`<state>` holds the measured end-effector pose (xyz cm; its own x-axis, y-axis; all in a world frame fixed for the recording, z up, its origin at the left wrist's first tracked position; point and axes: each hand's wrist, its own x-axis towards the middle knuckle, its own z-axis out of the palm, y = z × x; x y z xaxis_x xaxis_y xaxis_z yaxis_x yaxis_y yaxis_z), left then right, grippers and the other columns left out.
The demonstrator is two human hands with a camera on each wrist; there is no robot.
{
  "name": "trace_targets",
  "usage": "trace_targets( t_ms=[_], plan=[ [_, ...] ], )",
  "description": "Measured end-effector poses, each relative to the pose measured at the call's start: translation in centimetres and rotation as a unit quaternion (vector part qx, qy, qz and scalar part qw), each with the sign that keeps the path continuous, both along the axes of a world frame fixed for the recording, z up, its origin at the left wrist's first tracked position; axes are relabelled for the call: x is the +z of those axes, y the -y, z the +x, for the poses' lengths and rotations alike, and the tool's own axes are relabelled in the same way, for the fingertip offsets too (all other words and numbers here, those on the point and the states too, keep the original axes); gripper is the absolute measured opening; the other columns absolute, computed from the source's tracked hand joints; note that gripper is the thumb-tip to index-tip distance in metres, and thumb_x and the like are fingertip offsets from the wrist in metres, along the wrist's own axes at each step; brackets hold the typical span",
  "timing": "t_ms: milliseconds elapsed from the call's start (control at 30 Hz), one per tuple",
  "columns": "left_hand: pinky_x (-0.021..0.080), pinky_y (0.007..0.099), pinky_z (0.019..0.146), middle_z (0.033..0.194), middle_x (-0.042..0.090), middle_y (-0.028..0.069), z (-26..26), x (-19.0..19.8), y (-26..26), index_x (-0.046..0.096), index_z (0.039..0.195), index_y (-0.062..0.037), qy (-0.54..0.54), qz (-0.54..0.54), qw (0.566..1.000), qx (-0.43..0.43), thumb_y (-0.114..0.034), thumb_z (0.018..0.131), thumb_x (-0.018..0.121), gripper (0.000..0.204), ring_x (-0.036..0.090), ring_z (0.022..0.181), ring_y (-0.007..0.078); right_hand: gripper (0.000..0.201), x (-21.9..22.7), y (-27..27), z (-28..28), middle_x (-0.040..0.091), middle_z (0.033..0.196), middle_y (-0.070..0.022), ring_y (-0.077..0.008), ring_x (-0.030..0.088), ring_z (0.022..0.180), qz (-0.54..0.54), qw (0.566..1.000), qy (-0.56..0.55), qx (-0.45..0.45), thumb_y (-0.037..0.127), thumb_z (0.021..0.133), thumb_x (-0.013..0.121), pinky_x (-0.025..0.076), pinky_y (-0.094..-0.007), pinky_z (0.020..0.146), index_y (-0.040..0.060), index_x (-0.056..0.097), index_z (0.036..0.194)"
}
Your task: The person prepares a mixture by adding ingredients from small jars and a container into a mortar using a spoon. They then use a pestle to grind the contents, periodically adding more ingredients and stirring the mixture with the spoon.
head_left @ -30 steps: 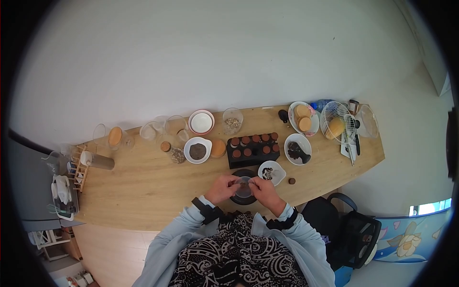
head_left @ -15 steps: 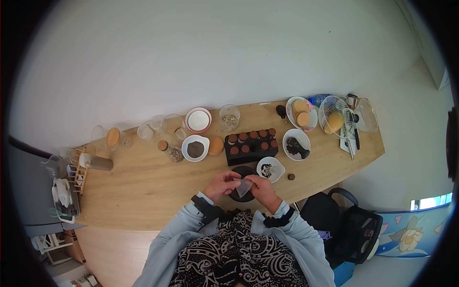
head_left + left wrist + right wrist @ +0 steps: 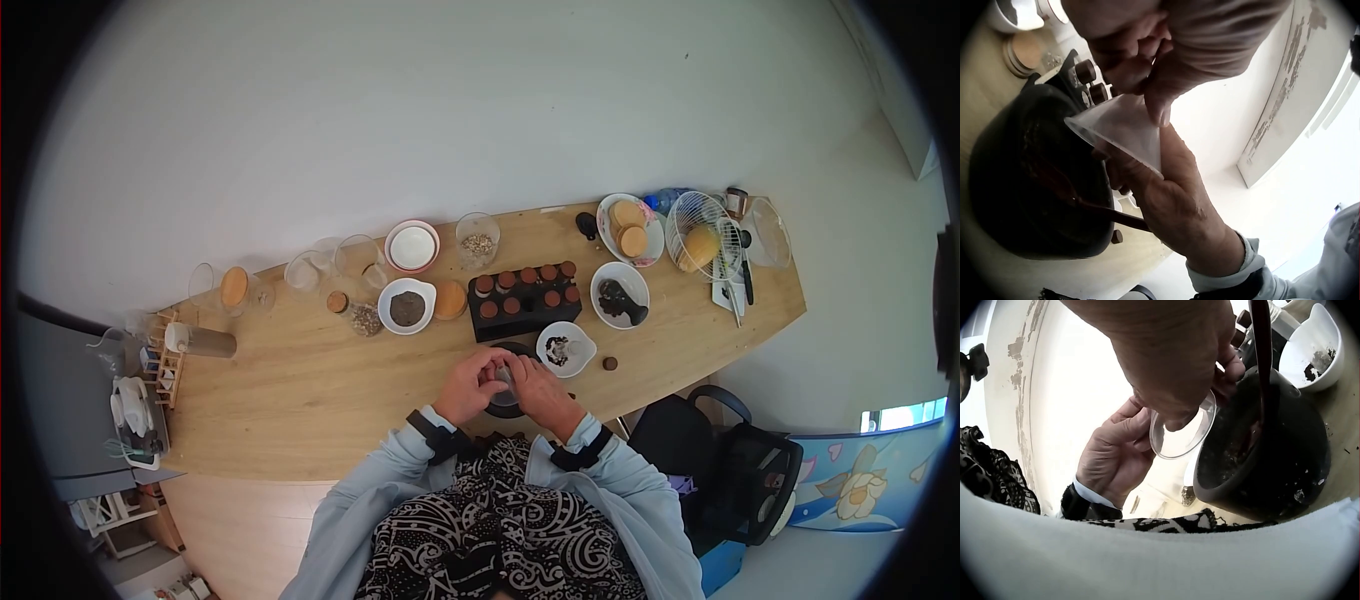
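Observation:
A clear plastic funnel (image 3: pixel 1124 125) is held between both hands, its wide mouth tilted toward a black bowl (image 3: pixel 997 181). My left hand (image 3: pixel 468 385) pinches it near its narrow end, thumb and fingers curled. From the other side my right hand (image 3: pixel 547 396) grips the funnel, its fingertips at the rim in the right wrist view. Most of the funnel is hidden by the hands in the head view. A dark red handle (image 3: pixel 1119 217) slants out of the bowl past the right hand.
Behind the bowl stands a black rack (image 3: pixel 500 326) of brown-capped tubes. To its right are a small white bowl (image 3: pixel 582 352) with dark bits, a brown cap (image 3: pixel 610 363) and another white bowl (image 3: pixel 635 280) with a black pestle. Jars and bowls line the left back.
The funnel has turned over from mouth up, through sideways, to mouth tilted toward the bowl. Both hands have drawn closer together around it, covering more of it.

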<state>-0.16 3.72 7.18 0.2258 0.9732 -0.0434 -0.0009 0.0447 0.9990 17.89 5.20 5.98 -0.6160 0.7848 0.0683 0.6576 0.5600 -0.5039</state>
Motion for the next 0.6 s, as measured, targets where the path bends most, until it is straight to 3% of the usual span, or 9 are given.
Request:
trace_targets(
  t_ms=[167,267,333,367,433,467,533,600],
  plan=[
    [0.042,0.0199,0.063,0.094,0.052,0.0006,0.1,-0.6,0.1,0.057,0.119,-0.0029,-0.014,0.015,1.000,-0.008,0.012,0.073,0.067,0.050,0.047,0.071,0.0064,0.048,0.0,0.1,0.0,0.055,0.105,-0.0195,-0.0371,0.057,0.096,-0.033,0.999,-0.018,-0.008,0.004,0.078,0.058,0.047,-0.0435,0.081,-0.0038,0.042,0.123],
    [0.042,0.0209,0.063,0.093,0.054,0.0011,0.0,-0.7,0.0,0.057,0.120,-0.0037,0.012,0.027,1.000,0.010,0.007,0.076,0.069,0.046,0.047,0.070,0.0073,0.042,0.0,0.1,0.4,0.060,0.098,-0.0198,-0.0397,0.060,0.089,-0.025,0.997,-0.072,-0.006,0.000,0.078,0.056,0.050,-0.0425,0.075,-0.0026,0.046,0.119],
    [0.044,0.0249,0.062,0.090,0.056,0.0044,-0.3,0.2,-0.1,0.056,0.121,-0.0032,-0.047,0.045,0.998,-0.002,-0.003,0.078,0.072,0.046,0.049,0.067,0.0112,0.030,-0.2,0.1,0.8,0.063,0.079,-0.0163,-0.0339,0.064,0.070,-0.117,0.983,-0.093,-0.107,0.006,0.080,0.059,0.050,-0.0398,0.060,-0.0002,0.053,0.109],
    [0.044,0.0249,0.062,0.090,0.056,0.0044,-0.5,0.4,0.0,0.056,0.121,-0.0032,-0.047,0.045,0.998,-0.002,-0.003,0.078,0.072,0.046,0.049,0.067,0.0112,0.030,-0.6,-0.1,1.0,0.063,0.079,-0.0163,-0.0339,0.064,0.070,-0.117,0.983,-0.094,-0.108,0.006,0.080,0.059,0.050,-0.0398,0.060,-0.0002,0.053,0.109],
    [0.046,0.0272,0.063,0.090,0.057,0.0085,-0.7,0.6,0.0,0.056,0.123,-0.0028,-0.105,0.084,0.990,-0.044,-0.011,0.082,0.070,0.044,0.053,0.068,0.0137,0.020,-0.5,-0.8,1.0,0.064,0.068,-0.0130,-0.0274,0.064,0.061,-0.222,0.942,-0.217,-0.131,0.012,0.084,0.062,0.048,-0.0356,0.054,-0.0002,0.059,0.100],
    [0.046,0.0272,0.063,0.090,0.057,0.0085,-0.6,0.6,0.0,0.056,0.123,-0.0028,-0.105,0.084,0.990,-0.042,-0.011,0.082,0.070,0.044,0.053,0.068,0.0137,0.020,-0.4,-0.8,1.1,0.064,0.068,-0.0130,-0.0274,0.064,0.061,-0.221,0.942,-0.217,-0.129,0.012,0.084,0.062,0.048,-0.0356,0.054,-0.0002,0.059,0.100],
    [0.046,0.0266,0.063,0.095,0.063,0.0079,-0.1,0.7,0.2,0.052,0.129,-0.0021,-0.147,0.148,0.978,-0.025,-0.007,0.086,0.065,0.044,0.055,0.070,0.0112,0.023,2.0,-0.9,0.4,0.063,0.065,-0.0100,-0.0193,0.063,0.061,-0.387,0.882,-0.209,-0.171,0.020,0.087,0.065,0.049,-0.0307,0.057,-0.0012,0.061,0.096],
    [0.046,0.0260,0.062,0.088,0.062,0.0078,0.3,-2.9,-0.1,0.053,0.128,-0.0018,-0.142,0.179,0.973,0.022,-0.008,0.089,0.060,0.040,0.055,0.067,0.0110,0.026,1.3,-0.5,0.1,0.064,0.068,-0.0092,-0.0173,0.063,0.062,-0.366,0.890,-0.230,-0.144,0.022,0.088,0.065,0.049,-0.0306,0.058,-0.0018,0.061,0.099]
  ],
)
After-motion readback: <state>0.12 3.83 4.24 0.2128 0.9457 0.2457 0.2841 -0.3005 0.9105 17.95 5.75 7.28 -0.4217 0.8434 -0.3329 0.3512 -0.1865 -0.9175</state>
